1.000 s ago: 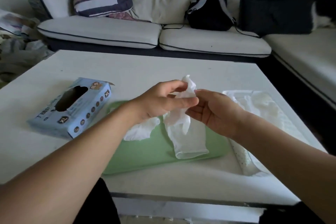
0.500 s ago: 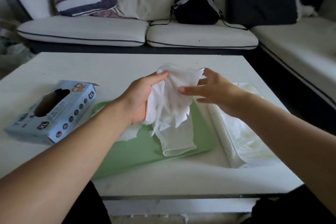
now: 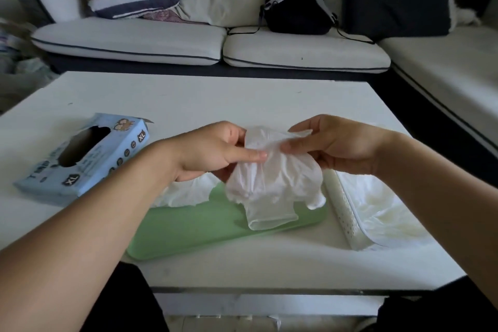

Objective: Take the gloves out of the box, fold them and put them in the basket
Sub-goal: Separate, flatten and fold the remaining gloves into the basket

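Readable only on the blue glove box (image 3: pixel 80 159): "XL" in a dark badge at the near corner of its front side, "XL" again in a badge at the far end. Larger lettering along the top face too blurred to read.

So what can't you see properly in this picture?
Head view only:
- Inside the blue box: its opening is dark, so any gloves left are hidden.
- The loose glove on the green mat: partly behind the left hand.
- Basket contents: covered by the right arm.

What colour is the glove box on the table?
Light blue, with dark round icons and XL marks; the glove box shows in the head view.
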`<action>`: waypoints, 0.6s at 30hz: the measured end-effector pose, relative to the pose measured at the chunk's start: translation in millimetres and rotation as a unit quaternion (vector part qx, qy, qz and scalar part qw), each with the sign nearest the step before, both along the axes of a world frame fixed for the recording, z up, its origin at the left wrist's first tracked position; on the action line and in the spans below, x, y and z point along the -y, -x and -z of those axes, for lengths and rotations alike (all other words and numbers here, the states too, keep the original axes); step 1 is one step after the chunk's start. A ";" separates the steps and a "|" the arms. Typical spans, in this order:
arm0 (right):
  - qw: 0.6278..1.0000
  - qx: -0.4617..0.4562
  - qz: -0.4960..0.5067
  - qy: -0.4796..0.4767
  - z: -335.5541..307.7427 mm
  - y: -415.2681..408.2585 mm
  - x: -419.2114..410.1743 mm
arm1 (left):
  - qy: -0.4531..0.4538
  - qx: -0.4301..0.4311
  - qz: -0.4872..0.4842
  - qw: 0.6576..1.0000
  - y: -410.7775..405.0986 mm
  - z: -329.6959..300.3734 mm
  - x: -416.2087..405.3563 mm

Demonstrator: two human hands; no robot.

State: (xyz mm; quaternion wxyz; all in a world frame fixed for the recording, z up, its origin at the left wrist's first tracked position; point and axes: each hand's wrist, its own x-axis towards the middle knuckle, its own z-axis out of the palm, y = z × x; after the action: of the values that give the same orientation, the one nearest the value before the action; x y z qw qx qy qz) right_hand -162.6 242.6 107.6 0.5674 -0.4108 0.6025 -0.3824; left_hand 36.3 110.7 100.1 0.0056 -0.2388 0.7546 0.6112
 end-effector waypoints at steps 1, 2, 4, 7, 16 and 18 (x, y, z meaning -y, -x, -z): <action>1.000 -0.004 -0.017 -0.022 2.1 0.7 -1.4 | 0.000 0.032 0.027 0.999 -2.8 -0.8 -1.2; 0.999 -0.015 -0.026 -0.045 6.0 1.3 -1.4 | -0.002 0.059 0.043 0.997 -4.4 0.5 -1.3; 0.993 -0.057 -0.040 -0.091 14.3 3.3 0.8 | 0.003 0.103 0.050 0.993 -4.9 3.8 -0.3; 0.981 -0.115 -0.056 -0.143 24.6 3.5 7.6 | 0.024 0.176 0.062 0.982 -0.1 11.5 4.1; 0.901 -0.294 0.200 0.246 -3.7 7.2 41.5 | 0.235 -0.184 -0.193 0.935 36.7 9.6 28.4; 0.856 -0.365 0.189 0.315 -2.2 6.0 44.0 | 0.341 -0.215 -0.176 0.898 34.4 13.7 34.9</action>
State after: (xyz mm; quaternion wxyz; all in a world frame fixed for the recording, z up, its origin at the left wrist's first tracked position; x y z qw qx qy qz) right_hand -168.6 198.6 109.8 0.0640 -0.5558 0.6798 -0.4742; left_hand 1.9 75.8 86.4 -0.3465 -0.2177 0.8452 0.3437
